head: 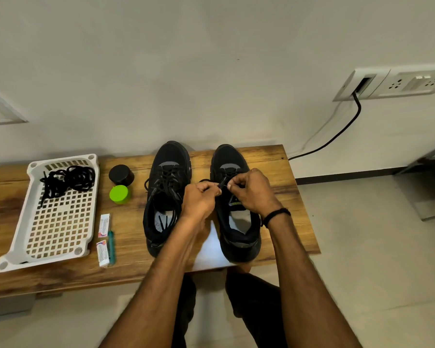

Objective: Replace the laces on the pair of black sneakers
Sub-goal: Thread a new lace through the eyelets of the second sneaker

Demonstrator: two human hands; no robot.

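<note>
The tabletop point(274, 156) carries a white basket point(43, 261) at the left, w/ spare laces point(65, 180) bundled in its far end. In the middle, 2 sneakers stand side by side, toes to the far wall: the L shoe point(165, 197) is laced, the R shoe point(239, 237) is being worked on. The hands are close together over its eyelets, the L hand point(199, 199) & the R hand point(251, 192) each pinching the same lace point(222, 183). Whether it goes in or out, I cannot tell. Probably best: grip short near the tip, guide straight through the eyelet, pull slack evenly w/o twist.
</note>
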